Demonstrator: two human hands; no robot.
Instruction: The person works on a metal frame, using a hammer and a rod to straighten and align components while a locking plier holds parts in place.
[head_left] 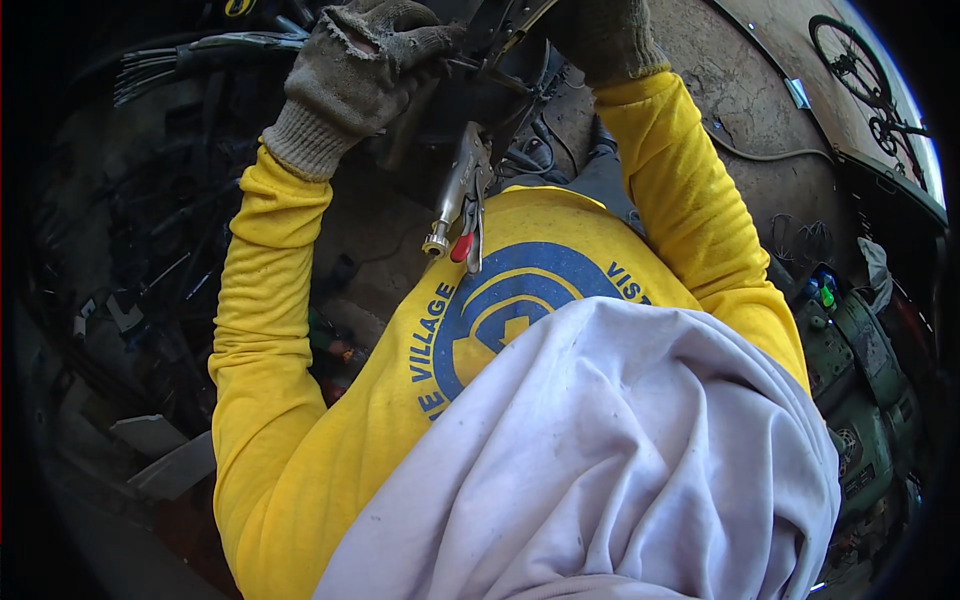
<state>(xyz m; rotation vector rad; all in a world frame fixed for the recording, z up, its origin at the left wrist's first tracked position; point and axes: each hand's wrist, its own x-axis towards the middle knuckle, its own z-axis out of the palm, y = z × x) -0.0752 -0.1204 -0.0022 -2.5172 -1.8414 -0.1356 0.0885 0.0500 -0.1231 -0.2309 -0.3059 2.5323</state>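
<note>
The left hand (355, 85), in a glove torn across the back, has its fingers bent toward a dark metal part (492, 76) between the two hands; what they pinch, if anything, is too dark to tell. The right hand (612, 45), gloved too, is on the part's other side, near it. Its fingers are hidden in shadow and at the upper edge, so I cannot tell whether they are closed.

Pliers (470, 180) hang from the part, below and between the hands, handles downward (one lever (461, 247) is red). Whether they bite on it is unclear.

Left of the left hand lies a bundle of thin rods (150, 78). Below the right hand, nearer the pliers, run dark cables (530, 155). Well to the right hand's right are a hose (770, 156) and, farther off, a bike (850, 60).
</note>
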